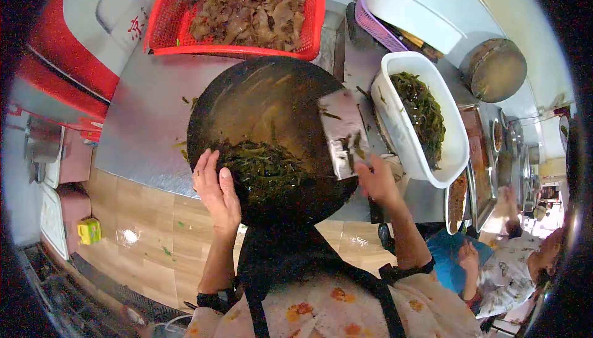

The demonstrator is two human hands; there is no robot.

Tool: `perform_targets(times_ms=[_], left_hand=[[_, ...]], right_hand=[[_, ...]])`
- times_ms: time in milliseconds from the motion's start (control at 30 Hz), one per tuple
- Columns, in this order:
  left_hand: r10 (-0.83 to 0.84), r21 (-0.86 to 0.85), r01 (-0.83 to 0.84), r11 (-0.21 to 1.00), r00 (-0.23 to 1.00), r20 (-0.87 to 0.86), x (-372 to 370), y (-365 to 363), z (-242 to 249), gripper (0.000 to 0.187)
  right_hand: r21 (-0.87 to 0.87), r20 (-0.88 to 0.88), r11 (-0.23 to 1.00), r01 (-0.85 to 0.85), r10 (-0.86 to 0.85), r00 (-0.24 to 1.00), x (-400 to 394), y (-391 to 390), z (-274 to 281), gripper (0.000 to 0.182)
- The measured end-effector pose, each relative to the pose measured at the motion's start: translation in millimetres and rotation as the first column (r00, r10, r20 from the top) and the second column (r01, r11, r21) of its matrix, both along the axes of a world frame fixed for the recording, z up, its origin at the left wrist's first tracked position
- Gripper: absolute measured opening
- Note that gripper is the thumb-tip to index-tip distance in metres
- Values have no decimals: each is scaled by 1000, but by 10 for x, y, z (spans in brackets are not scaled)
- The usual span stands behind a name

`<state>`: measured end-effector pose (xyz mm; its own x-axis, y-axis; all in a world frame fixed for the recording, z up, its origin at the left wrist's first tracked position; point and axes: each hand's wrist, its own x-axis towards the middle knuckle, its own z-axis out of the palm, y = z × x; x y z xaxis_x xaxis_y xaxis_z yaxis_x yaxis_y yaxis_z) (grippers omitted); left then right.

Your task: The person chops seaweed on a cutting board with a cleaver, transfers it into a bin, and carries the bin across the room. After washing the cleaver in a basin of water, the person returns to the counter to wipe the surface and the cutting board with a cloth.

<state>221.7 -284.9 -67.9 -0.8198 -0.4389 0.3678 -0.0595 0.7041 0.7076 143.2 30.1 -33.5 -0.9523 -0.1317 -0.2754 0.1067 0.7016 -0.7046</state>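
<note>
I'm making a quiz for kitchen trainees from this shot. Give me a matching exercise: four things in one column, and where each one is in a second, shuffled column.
Things
1. red plastic basket of brown pieces
2. white oblong plastic tub of dark greens
3. steel cleaver
4. pile of chopped dark greens

Places
A. on the round dark chopping board
B. in the right hand
C. beyond the board
D. right of the board

Pairs: 1-C, 2-D, 3-B, 4-A
</note>
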Motion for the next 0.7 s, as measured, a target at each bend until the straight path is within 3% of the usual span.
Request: perform_targets(times_ms=[133,167,233,367,433,500,567,700], left_hand=[[-89,-16,91,996,993,77,-63,-10,13,51],[-110,-53,115,992,990,88,-52,0,-11,55],[-161,-119,168,979,985,70,-62,23,-18,61],[-177,-206,184,961,983,51,-105,106,-49,74],[-171,-181,184,966,982,86,-132,162,-9,77],[-142,-200,163,966,983,112,-187,222,27,77],[-119,-188,140,972,986,119,-240,243,26,76],[-78,-110,79,991,997,7,-321,222,-66,69]], right_hand=[[-100,104,991,89,-79,991,263,69,-266,21],[-7,-181,999,-31,30,983,340,-72,-326,21],[-148,34,988,-51,57,998,460,-345,-183,23],[-226,59,964,-143,160,985,470,-820,-118,23],[-253,259,963,-91,158,953,422,-1041,-53,21],[-237,210,961,-145,196,958,394,-1193,-83,18],[-254,-179,849,-463,429,885,379,-1363,-182,19],[-251,-334,777,-578,491,805,313,-1556,-216,20]])
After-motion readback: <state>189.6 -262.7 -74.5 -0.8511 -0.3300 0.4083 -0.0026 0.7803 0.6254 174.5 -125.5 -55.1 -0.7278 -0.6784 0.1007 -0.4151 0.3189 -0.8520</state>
